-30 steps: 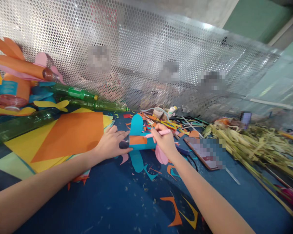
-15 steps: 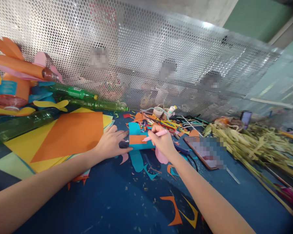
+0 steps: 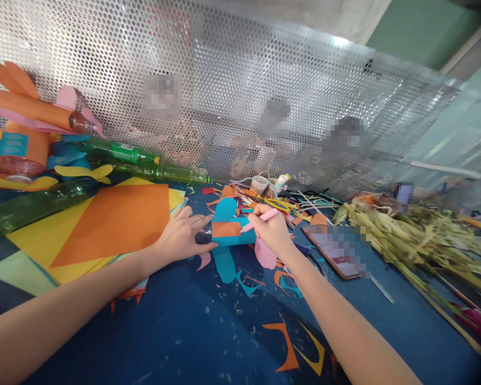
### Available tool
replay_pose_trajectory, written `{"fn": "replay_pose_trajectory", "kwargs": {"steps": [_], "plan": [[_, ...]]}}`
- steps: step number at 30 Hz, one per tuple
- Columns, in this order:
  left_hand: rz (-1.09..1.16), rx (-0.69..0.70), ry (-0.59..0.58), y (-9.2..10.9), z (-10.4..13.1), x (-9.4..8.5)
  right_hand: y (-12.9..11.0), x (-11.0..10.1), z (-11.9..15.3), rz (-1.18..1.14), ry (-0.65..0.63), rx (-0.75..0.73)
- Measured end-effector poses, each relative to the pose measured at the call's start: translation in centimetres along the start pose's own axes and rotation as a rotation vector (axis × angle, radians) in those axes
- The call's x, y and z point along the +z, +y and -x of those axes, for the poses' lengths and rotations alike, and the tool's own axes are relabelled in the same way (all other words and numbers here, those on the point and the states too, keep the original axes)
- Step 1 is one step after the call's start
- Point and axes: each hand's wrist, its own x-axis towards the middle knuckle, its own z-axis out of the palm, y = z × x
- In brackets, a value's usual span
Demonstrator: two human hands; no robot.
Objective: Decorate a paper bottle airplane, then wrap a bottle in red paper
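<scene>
Head view: a blue-wrapped bottle (image 3: pixel 235 241) with orange patch (image 3: pixel 226 229) and rounded wings (image 3: pixel 226 266) lies mid-surface (image 3: pixel 176 331), left hand (image 3: pixel 181 233) clamping fingers around its left end; right hand (image 3: pixel 271 233), angled from near right, pinches a pink pen (image 3: pixel 266 216).

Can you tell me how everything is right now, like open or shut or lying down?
Wrapped bottle: lying on its side
Orange strip: laid along the wrapped bottle
Pink pen: slanted, tip by the orange strip
Left hand: gripping the bottle's dark end
Right hand: closed around the pen
Green bottle: yellow cap on, lying down
Phone: flat, screen up
</scene>
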Motion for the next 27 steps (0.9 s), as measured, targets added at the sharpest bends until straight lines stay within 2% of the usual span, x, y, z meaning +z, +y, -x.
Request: {"fn": "replay_pose_trajectory", "kwargs": {"steps": [7,21,27], "plan": [[-0.024,-0.006,-0.010,0.05,-0.05,-0.03,0.15,0.13,-0.05,-0.036,0.052,-0.022],[-0.033,0.009,-0.012,0.18,-0.02,-0.20,0.11,0.61,0.24,-0.155,0.036,-0.017],[-0.015,-0.005,-0.003,0.01,0.08,0.11,-0.70,0.81,0.45,-0.475,0.108,0.002]]}}
